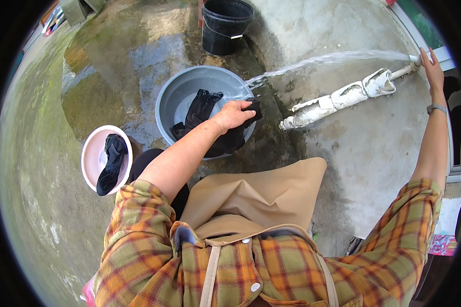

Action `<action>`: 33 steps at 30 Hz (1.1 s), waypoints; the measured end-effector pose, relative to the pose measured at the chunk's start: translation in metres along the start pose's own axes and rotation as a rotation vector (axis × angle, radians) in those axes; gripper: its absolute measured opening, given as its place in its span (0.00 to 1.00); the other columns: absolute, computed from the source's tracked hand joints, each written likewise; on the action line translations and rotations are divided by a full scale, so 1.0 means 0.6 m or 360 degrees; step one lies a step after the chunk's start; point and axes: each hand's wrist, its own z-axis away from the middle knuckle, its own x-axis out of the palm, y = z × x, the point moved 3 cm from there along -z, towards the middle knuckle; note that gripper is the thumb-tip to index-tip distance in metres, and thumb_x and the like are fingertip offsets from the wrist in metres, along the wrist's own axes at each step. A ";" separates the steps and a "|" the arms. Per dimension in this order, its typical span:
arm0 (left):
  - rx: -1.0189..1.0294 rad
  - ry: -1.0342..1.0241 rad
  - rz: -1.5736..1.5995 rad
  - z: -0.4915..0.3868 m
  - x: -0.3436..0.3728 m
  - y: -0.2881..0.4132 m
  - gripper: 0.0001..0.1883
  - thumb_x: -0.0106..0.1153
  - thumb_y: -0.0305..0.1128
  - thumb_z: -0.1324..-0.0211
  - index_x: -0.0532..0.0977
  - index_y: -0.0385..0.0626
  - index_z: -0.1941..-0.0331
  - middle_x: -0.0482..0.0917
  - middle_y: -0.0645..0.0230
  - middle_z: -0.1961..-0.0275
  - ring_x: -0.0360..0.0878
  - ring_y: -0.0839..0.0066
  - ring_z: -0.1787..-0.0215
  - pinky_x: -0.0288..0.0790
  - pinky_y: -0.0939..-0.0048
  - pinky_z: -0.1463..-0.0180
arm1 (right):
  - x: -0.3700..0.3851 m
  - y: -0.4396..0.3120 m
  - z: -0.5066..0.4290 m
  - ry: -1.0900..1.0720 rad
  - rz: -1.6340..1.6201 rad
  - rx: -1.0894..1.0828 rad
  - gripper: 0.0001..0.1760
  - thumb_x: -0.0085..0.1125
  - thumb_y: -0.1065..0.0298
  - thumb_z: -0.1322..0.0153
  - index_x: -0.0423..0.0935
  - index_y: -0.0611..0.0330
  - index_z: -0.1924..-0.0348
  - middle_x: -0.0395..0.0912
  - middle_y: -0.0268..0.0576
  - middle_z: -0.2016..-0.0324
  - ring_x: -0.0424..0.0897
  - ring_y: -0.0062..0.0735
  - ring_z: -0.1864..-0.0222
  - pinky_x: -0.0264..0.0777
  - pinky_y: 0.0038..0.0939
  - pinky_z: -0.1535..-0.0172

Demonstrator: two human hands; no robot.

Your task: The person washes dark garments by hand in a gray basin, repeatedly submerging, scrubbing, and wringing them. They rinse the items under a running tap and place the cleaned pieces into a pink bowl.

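My left hand (236,115) grips part of a wet black cloth garment (203,107) at the right side of a grey plastic basin (167,90). The rest of the garment lies inside the basin. My right hand (432,73), with a metal-band watch (436,108) on its wrist, is raised at the far right beside the mouth of a water pipe (414,59); its fingers are spread and whether they touch the tap there is hard to see. A stream of water (330,58) arcs from the mouth into the basin. A small pink basin (87,153) at the left holds dark cloth (113,161).
A black bucket (219,36) with a wire handle stands beyond the grey basin. A pipe in cracked white wrapping (342,98) runs along the concrete wall at the right. The concrete floor (100,92) is wet in patches. A tan apron (253,195) spreads before me.
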 end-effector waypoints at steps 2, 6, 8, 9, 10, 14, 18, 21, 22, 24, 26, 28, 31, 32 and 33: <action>-0.0015 -0.0007 -0.0067 0.011 -0.001 0.007 0.21 0.60 0.33 0.35 0.76 0.41 0.40 0.84 0.66 0.50 0.79 0.79 0.50 0.73 0.74 0.45 | -0.001 -0.009 0.003 -0.0273 -0.0107 0.0375 0.48 0.54 0.22 0.37 0.71 0.46 0.33 0.79 0.46 0.45 0.77 0.39 0.43 0.66 0.35 0.40; -0.0046 -0.0026 -0.0187 0.030 -0.002 0.018 0.22 0.61 0.33 0.36 0.76 0.41 0.40 0.84 0.64 0.48 0.80 0.77 0.49 0.72 0.72 0.43 | 0.001 -0.023 -0.039 -0.0553 0.0228 0.0460 0.44 0.51 0.22 0.35 0.77 0.49 0.40 0.82 0.44 0.53 0.81 0.33 0.59 0.72 0.34 0.57; -0.0072 -0.0032 -0.0248 0.032 -0.005 0.020 0.22 0.61 0.34 0.36 0.75 0.41 0.39 0.83 0.63 0.46 0.80 0.76 0.47 0.72 0.72 0.42 | 0.012 -0.020 -0.068 -0.0365 0.0617 0.0175 0.41 0.50 0.26 0.32 0.78 0.50 0.42 0.82 0.43 0.56 0.81 0.31 0.62 0.73 0.32 0.59; -0.0054 -0.0017 -0.0265 0.033 -0.007 0.022 0.22 0.61 0.34 0.36 0.75 0.41 0.39 0.83 0.62 0.46 0.80 0.75 0.47 0.72 0.72 0.41 | 0.018 -0.012 -0.077 -0.0334 0.0745 0.0086 0.39 0.50 0.27 0.31 0.78 0.50 0.42 0.82 0.43 0.55 0.81 0.30 0.60 0.72 0.32 0.57; -0.0058 -0.0016 -0.0284 0.032 -0.008 0.022 0.22 0.61 0.34 0.36 0.76 0.41 0.39 0.84 0.62 0.46 0.80 0.75 0.47 0.72 0.72 0.41 | 0.027 -0.004 -0.082 -0.0357 0.0609 0.0063 0.38 0.50 0.29 0.29 0.77 0.50 0.41 0.82 0.43 0.54 0.81 0.30 0.57 0.72 0.32 0.54; -0.0044 0.0018 -0.0195 0.027 -0.011 0.023 0.24 0.64 0.38 0.41 0.77 0.44 0.41 0.84 0.58 0.47 0.82 0.68 0.46 0.72 0.69 0.41 | 0.024 0.044 -0.053 -0.0468 -0.0065 -0.0093 0.37 0.51 0.34 0.27 0.70 0.46 0.33 0.79 0.43 0.44 0.75 0.32 0.40 0.64 0.34 0.37; -0.0030 -0.0017 -0.0228 0.026 -0.009 0.022 0.23 0.61 0.34 0.37 0.75 0.38 0.40 0.83 0.60 0.45 0.80 0.73 0.46 0.72 0.71 0.40 | 0.006 0.047 -0.035 -0.0518 -0.0259 -0.0187 0.41 0.53 0.32 0.29 0.65 0.43 0.28 0.76 0.42 0.40 0.73 0.32 0.36 0.59 0.34 0.33; -0.0002 0.0001 -0.0214 0.026 -0.003 0.024 0.23 0.62 0.33 0.37 0.75 0.38 0.40 0.83 0.60 0.45 0.80 0.73 0.46 0.72 0.71 0.40 | 0.006 0.044 -0.047 -0.0543 -0.0289 0.0339 0.42 0.53 0.30 0.31 0.66 0.41 0.29 0.76 0.44 0.40 0.73 0.35 0.36 0.60 0.33 0.34; 0.0007 0.0009 -0.0187 0.026 0.000 0.025 0.23 0.62 0.33 0.37 0.75 0.39 0.40 0.83 0.60 0.45 0.80 0.74 0.46 0.72 0.72 0.40 | -0.002 0.038 -0.051 -0.0333 -0.0166 0.0313 0.42 0.54 0.30 0.31 0.68 0.40 0.30 0.77 0.44 0.40 0.74 0.36 0.37 0.61 0.33 0.34; 0.0027 -0.0016 -0.0167 0.025 0.005 0.029 0.23 0.62 0.32 0.37 0.75 0.39 0.40 0.83 0.61 0.45 0.80 0.74 0.46 0.72 0.72 0.40 | -0.013 0.015 -0.041 0.0107 0.0230 0.0243 0.40 0.54 0.28 0.32 0.71 0.39 0.33 0.79 0.43 0.42 0.76 0.37 0.40 0.65 0.34 0.37; 0.0056 -0.0088 -0.0165 0.024 0.010 0.034 0.23 0.62 0.31 0.38 0.75 0.39 0.39 0.83 0.61 0.45 0.80 0.75 0.46 0.71 0.73 0.40 | -0.025 -0.013 0.019 0.0482 0.0157 0.0037 0.38 0.53 0.29 0.32 0.76 0.42 0.37 0.81 0.42 0.46 0.79 0.37 0.44 0.69 0.33 0.42; 0.0182 -0.0160 -0.0234 0.024 0.009 0.043 0.22 0.62 0.31 0.38 0.76 0.40 0.40 0.83 0.63 0.46 0.80 0.76 0.46 0.71 0.73 0.40 | -0.021 -0.061 0.117 0.0606 -0.0007 -0.0168 0.30 0.60 0.39 0.30 0.81 0.49 0.43 0.85 0.37 0.52 0.83 0.32 0.51 0.75 0.32 0.50; 0.0258 -0.0312 -0.0338 0.025 0.003 0.052 0.21 0.62 0.30 0.38 0.77 0.42 0.41 0.84 0.65 0.47 0.79 0.79 0.48 0.71 0.74 0.41 | 0.110 -0.187 0.323 -0.0454 -0.0939 -0.0475 0.25 0.69 0.59 0.31 0.79 0.54 0.42 0.82 0.43 0.46 0.80 0.32 0.45 0.73 0.34 0.44; 0.0387 -0.0395 -0.0498 0.026 0.001 0.056 0.20 0.62 0.28 0.38 0.78 0.43 0.42 0.85 0.67 0.48 0.79 0.81 0.49 0.72 0.75 0.41 | 0.144 -0.234 0.409 -0.0661 -0.0747 -0.0880 0.32 0.70 0.57 0.33 0.75 0.54 0.37 0.72 0.49 0.36 0.71 0.39 0.34 0.66 0.37 0.35; 0.0400 -0.0398 -0.0481 0.027 -0.002 0.057 0.20 0.63 0.31 0.39 0.78 0.44 0.42 0.85 0.65 0.49 0.80 0.77 0.49 0.72 0.73 0.41 | 0.185 -0.279 0.484 -0.0922 -0.0858 -0.0965 0.42 0.73 0.57 0.37 0.67 0.50 0.31 0.61 0.53 0.29 0.60 0.44 0.27 0.56 0.40 0.29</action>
